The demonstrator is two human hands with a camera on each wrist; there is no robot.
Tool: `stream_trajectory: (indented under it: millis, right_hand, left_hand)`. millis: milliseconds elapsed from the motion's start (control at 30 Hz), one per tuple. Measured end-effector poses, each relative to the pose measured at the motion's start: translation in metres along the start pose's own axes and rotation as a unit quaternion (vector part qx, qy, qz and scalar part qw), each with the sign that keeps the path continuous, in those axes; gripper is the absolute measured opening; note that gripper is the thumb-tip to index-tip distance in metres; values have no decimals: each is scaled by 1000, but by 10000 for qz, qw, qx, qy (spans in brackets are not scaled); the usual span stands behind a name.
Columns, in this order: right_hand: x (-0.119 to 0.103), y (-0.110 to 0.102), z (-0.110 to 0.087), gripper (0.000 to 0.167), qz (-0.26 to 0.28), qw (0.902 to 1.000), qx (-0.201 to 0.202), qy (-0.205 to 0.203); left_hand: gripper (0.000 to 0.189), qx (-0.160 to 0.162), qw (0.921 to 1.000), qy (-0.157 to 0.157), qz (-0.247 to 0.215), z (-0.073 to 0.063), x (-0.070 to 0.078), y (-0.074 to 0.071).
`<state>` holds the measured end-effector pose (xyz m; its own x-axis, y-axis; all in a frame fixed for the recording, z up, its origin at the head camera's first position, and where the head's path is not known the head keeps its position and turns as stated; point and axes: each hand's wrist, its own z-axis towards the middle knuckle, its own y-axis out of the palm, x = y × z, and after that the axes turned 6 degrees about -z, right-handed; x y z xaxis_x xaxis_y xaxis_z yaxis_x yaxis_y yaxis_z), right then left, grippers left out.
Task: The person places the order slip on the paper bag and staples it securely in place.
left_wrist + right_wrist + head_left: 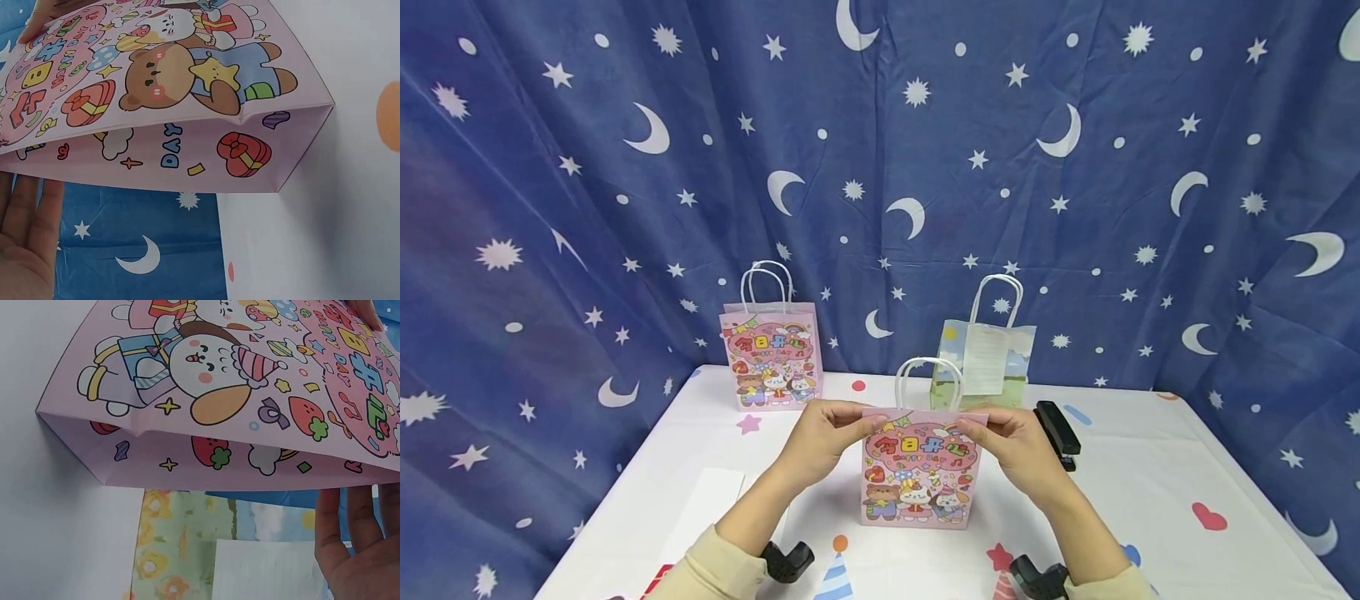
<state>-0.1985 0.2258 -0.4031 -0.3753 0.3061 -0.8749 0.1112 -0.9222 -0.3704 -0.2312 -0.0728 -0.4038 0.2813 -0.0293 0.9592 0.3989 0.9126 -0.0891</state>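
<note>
Cream-coloured sleeves (718, 567) come in nearest, at seven and five o'clock of the held bag, with black wrist units (787, 563) below the hands. At eight o'clock a flat white sheet (703, 504) lies on the white bench (1120, 500), the left forearm crossing in front of part of it; a red patch (657, 581) just nearer is too cut off to identify.

At the centre of the clock, the pink paper bag (921, 467) is upright on the bench, its printed animals facing the person. The left hand (827, 433) pinches its top edge at ten o'clock and the right hand (1018, 450) at two, each with the thumb on the front and the fingers behind. White twisted handles (958, 383) rise between them.

Toward two o'clock, just beyond the right hand, a black stapler (1058, 433) lies at a slant, its near end pointing to the bench's right side. Farther off at one o'clock stands a landscape-printed bag (1021, 358) with a white slip (984, 358) on its front; the right hand and the nearer bag hide its base. A second pink bag (772, 362) stands well apart toward eleven. Blue curtain (880, 108), patterned with white moons and stars, closes the far side.
</note>
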Motion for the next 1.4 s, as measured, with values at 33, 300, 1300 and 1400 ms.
stream_trajectory:
  millis: [33, 300, 1300, 1400]
  right_hand:
    - [1, 0, 0, 22, 8, 10000, 36, -38]
    - [6, 2, -2, 19, -29, 9988, 239, -431]
    - [3, 4, -2, 16, -198, 9993, 283, -159]
    - [3, 3, -2, 17, -165, 9994, 274, -128]
  left_hand:
    - [24, 2, 10000, 0, -7, 0, 0, 0]
    - [24, -202, 9998, -2, 4, 1, 3, -1]
    - [46, -1033, 8997, -1581, 3934, -53, -25, -103]
    - [49, -928, 8836, -1630, 4289, -57, -27, -105]
